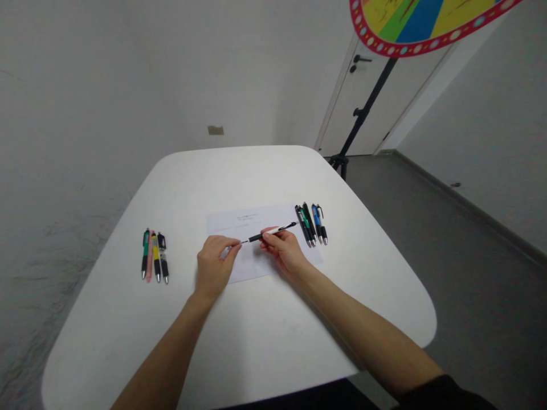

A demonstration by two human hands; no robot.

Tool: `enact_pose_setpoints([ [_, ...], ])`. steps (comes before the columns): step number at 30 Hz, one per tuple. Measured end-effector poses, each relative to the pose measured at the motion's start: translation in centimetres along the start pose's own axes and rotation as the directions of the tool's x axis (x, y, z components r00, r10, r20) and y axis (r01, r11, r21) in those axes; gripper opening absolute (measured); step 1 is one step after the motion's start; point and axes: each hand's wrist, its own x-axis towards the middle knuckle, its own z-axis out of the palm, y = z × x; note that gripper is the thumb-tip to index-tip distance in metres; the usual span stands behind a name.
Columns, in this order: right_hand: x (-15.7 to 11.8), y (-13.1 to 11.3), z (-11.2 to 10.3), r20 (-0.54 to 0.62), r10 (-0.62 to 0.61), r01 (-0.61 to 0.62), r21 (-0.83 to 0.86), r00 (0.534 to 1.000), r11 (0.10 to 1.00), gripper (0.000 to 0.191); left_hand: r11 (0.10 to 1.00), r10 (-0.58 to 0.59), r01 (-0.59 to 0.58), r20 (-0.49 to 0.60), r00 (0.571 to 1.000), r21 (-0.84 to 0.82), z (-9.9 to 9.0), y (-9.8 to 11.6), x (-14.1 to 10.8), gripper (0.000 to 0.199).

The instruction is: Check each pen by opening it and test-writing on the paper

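A retractable pen with a white barrel, black grip and black clip [273, 232] is held nearly level over the paper, its clip end tilted up to the right. My right hand [282, 250] is closed around its barrel. A thin dark rod that looks like a pen refill [244, 242] shows in the gap between the pen's front end and my left fingertips. My left hand [217, 262] pinches its end between thumb and forefinger; a small silvery bit shows by these fingers, too small to name. Beneath both hands lies a printed white sheet of paper [252, 270].
Several pens [154, 256] lie side by side on the left of the white table [231, 176]. Another group of pens [311, 225] lies at the paper's right edge. Beyond the table, a colourful wheel [421, 25] stands on a black tripod [363, 114] before a door [384, 102].
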Motion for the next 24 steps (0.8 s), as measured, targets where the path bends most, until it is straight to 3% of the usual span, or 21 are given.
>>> enact_pose_setpoints([
  [17,-0.16,0.18,0.09,0.034,-0.026,0.027,-0.054,0.999,0.998,0.031,0.991,-0.113,0.116,0.042,0.993,-0.070,0.55,0.10,-0.38,0.012],
  [24,-0.26,0.34,0.10,0.075,0.048,-0.048,-0.008,0.996,0.999,0.033,0.997,-0.064,0.066,0.036,0.997,-0.042,0.58,0.26,-0.55,0.011],
])
